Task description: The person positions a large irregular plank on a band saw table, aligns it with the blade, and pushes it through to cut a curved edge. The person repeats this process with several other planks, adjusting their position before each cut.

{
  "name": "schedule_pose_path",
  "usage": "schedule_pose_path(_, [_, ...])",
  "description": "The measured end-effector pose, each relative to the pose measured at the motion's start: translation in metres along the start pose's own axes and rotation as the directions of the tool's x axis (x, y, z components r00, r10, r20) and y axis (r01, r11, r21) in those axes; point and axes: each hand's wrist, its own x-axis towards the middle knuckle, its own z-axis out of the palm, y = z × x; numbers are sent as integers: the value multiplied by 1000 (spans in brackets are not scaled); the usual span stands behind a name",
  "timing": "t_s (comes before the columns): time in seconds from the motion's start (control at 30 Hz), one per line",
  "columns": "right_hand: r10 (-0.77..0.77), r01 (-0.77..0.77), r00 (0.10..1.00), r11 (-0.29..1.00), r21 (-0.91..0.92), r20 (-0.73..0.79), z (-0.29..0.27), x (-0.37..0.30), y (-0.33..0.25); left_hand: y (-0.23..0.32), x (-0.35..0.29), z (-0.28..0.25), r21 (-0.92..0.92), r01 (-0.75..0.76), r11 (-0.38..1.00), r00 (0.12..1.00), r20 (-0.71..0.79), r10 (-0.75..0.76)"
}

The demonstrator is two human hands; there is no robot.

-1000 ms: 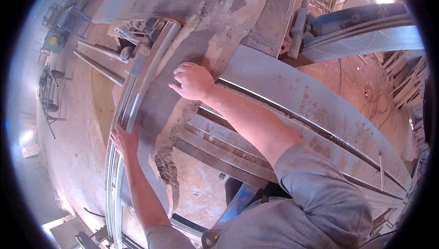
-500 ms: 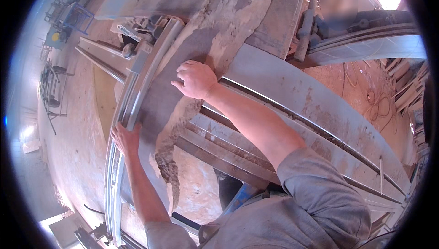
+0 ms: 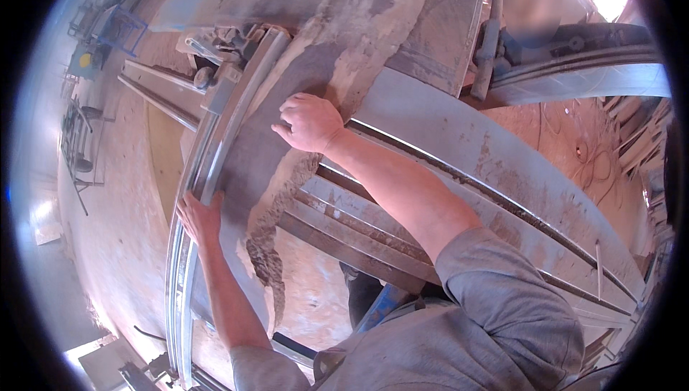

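A long wood slab (image 3: 251, 140) with a rough, bark-like edge lies under my arms, running from the lower middle to the top of the view. My right hand (image 3: 312, 122) rests on its upper face, fingers curled in and thumb out to the left; nothing shows in it. Along the slab's left side runs a long metal rail (image 3: 215, 136). My left hand (image 3: 202, 220) grips across that rail, with its thumb on the slab side. The fingertips of both hands are partly hidden.
To the right stretches a grey metal machine table (image 3: 459, 140) with a long dark slot and sawdust on it. A metal beam (image 3: 574, 86) stands beyond it. Fittings and a knob (image 3: 204, 77) sit at the rail's far end. Wood offcuts (image 3: 639, 129) are piled at far right.
The view has shifted slightly. Both hands keep their places, the right on the slab and the left on the rail.
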Motion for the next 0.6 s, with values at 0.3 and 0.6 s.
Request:
schedule_pose_path(0.3, [-1,1,1000,1000,7,0,2,-1,1,2,1,-3,-6,31,999,999,19,-31])
schedule_pose_path(0.6, [7,-7,1000,1000,10,-2,2,-1,1,2,0,-5,-36,25,999,999,26,-24])
